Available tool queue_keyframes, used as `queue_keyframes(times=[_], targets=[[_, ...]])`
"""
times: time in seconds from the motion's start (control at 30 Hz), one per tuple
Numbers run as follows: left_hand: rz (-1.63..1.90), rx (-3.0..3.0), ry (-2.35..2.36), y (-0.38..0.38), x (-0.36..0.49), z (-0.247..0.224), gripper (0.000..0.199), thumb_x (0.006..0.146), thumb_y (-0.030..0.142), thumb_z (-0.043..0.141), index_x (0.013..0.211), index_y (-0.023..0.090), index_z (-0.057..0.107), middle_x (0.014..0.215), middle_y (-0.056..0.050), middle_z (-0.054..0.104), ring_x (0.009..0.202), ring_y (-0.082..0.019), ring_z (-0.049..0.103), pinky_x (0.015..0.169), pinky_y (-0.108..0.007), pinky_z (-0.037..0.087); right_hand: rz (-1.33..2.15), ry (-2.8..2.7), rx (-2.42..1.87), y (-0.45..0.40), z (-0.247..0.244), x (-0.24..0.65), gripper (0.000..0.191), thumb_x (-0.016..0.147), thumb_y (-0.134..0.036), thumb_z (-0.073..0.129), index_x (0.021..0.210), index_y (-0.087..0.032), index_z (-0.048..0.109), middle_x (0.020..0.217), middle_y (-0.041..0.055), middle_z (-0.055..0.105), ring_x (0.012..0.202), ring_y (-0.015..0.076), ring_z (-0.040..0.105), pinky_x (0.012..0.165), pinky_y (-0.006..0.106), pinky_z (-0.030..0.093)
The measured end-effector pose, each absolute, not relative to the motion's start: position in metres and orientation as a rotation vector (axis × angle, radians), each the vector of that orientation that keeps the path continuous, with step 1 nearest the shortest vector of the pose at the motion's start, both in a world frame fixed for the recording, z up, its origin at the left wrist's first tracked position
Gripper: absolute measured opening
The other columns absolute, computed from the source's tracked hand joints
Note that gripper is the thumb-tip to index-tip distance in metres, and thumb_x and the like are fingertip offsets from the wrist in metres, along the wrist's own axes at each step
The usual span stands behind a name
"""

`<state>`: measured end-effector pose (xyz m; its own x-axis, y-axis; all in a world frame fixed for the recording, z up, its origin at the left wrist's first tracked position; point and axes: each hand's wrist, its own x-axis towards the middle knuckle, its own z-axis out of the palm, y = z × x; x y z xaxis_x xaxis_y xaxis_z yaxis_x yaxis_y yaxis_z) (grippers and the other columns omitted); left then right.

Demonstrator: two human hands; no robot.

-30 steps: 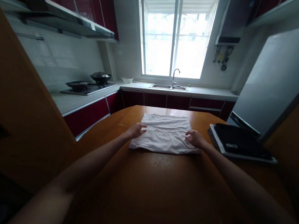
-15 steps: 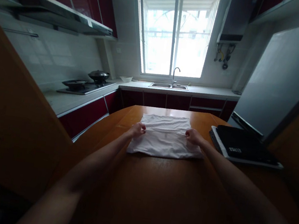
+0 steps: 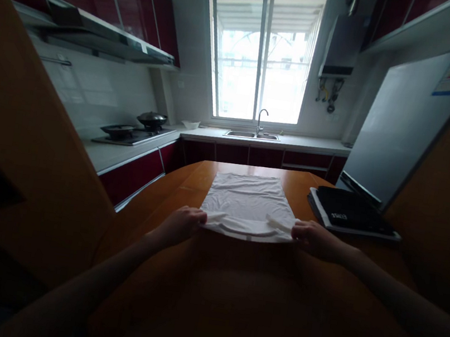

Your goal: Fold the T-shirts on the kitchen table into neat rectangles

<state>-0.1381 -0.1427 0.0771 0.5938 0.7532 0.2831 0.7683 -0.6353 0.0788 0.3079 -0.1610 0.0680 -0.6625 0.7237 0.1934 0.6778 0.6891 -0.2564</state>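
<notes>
Cloth (image 3: 246, 194), white and creased, lies mostly spread on the desk (image 3: 174, 192), its near edge bunched between two closed grips: left hand (image 3: 187, 223) pinching one side, right hand (image 3: 316, 239) the other. Both are best held level, with even outward tension so the edge stays straight. Beyond the right hand sits a folded stack (image 3: 354, 211), black on top.

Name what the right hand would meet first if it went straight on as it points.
Likely the white cloth: the right hand grips its near right corner and points inward across it. Whether it would brush the cloth or pass above is unclear.
</notes>
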Motion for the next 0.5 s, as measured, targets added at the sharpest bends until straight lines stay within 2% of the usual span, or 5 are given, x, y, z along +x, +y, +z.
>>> queue_keyframes(times=[0.13,0.3,0.37,0.4,0.5], targets=[[-0.463,-2.808,-1.429,-0.195,-0.136,0.057,0.019,0.081,0.008,0.054,0.084,0.023,0.064,0.088,-0.002,0.07,0.081,-0.019,0.063,0.073,-0.027,0.041,0.255,-2.644,-1.144,-0.21,0.05,0.307,0.016,0.08,-0.006,0.056,0.08,-0.022,0.061,0.089,0.0019,0.067,0.086,0.0185,0.061,0.086,0.034,0.038],[-0.348,-2.937,-1.589,-0.239,-0.136,0.053,0.016,0.08,0.015,0.059,0.083,0.028,0.068,0.088,-0.002,0.071,0.081,-0.021,0.065,0.071,-0.028,0.043,0.406,-2.707,-1.229,-0.245,0.042,0.308,0.015,0.08,-0.011,0.057,0.08,-0.024,0.066,0.09,0.0011,0.069,0.088,0.0198,0.062,0.087,0.036,0.039],[-0.283,-3.04,-1.643,-0.243,-0.137,0.056,0.005,0.082,0.027,0.065,0.083,0.029,0.07,0.086,-0.001,0.071,0.078,-0.021,0.065,0.069,-0.028,0.044,0.507,-2.733,-1.248,-0.246,0.042,0.308,0.008,0.08,-0.019,0.064,0.081,-0.026,0.069,0.091,0.001,0.07,0.089,0.0211,0.062,0.084,0.034,0.041],[-0.301,-3.077,-1.674,-0.24,-0.137,0.056,0.007,0.083,0.034,0.066,0.084,0.028,0.071,0.085,-0.001,0.071,0.076,-0.02,0.065,0.068,-0.027,0.045,0.549,-2.721,-1.258,-0.243,0.041,0.306,0.004,0.081,-0.024,0.065,0.081,-0.025,0.069,0.091,0.0014,0.07,0.088,0.0211,0.063,0.081,0.032,0.042],[-0.598,-3.039,-1.718,-0.216,-0.129,0.053,0.021,0.09,0.043,0.059,0.092,0.025,0.07,0.085,-0.003,0.07,0.073,-0.018,0.064,0.067,-0.026,0.047,0.508,-2.535,-1.391,-0.219,0.035,0.294,0.015,0.088,-0.033,0.06,0.081,-0.023,0.069,0.086,0.0031,0.07,0.076,0.0184,0.063,0.069,0.028,0.041]])
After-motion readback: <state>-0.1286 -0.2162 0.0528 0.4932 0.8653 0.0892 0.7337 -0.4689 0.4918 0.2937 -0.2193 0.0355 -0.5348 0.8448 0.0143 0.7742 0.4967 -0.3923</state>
